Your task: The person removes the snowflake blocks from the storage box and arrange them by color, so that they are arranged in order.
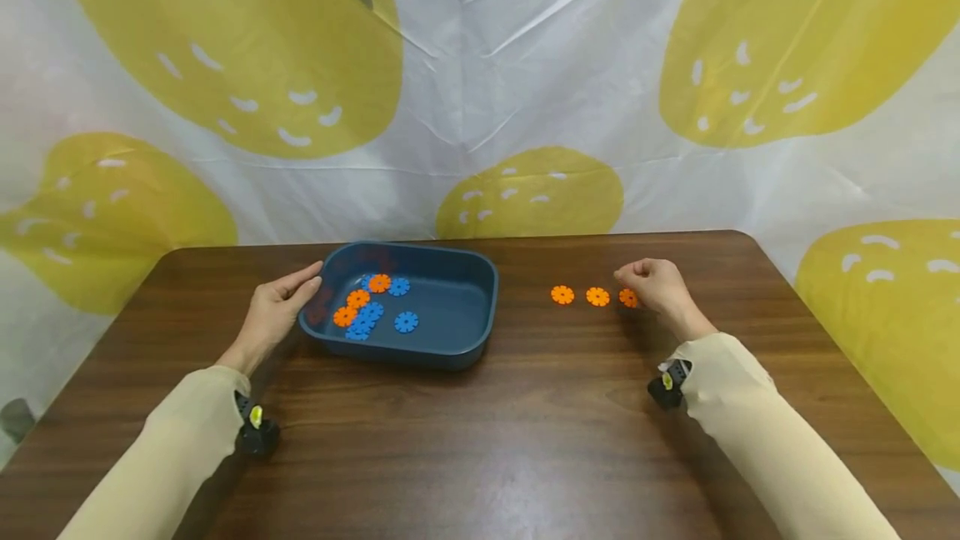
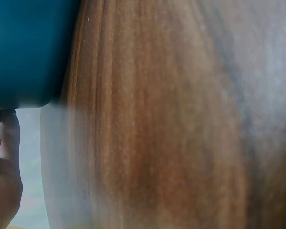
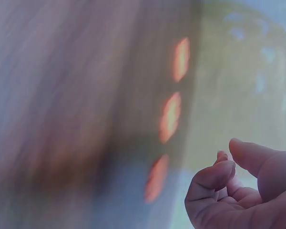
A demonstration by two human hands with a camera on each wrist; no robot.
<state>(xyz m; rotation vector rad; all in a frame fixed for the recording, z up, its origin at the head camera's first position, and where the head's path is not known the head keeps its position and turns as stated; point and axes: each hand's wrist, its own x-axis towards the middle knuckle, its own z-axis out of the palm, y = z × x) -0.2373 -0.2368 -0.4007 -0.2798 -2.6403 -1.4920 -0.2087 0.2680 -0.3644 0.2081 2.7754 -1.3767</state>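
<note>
My left hand (image 1: 273, 311) is at the left end of a dark blue tray (image 1: 465, 357), its fingertips right at the rim; in the left wrist view straight fingers (image 2: 9, 133) reach the tray wall. Orange notched discs (image 1: 357, 299) and blue notched discs (image 1: 407, 322) lie in the tray, mostly toward its left. To the right, three orange discs (image 1: 562, 295) stand in a row on the table. Over the rightmost disc (image 1: 627, 297), partly hiding it, is my right hand (image 1: 660, 286). Its fingers are loosely bent, with a gap between thumb and forefinger and nothing between them.
The brown wooden table (image 1: 495, 448) has its back edge close behind the tray and the row. A white cloth (image 1: 525, 90) printed with yellow fruit hangs behind it.
</note>
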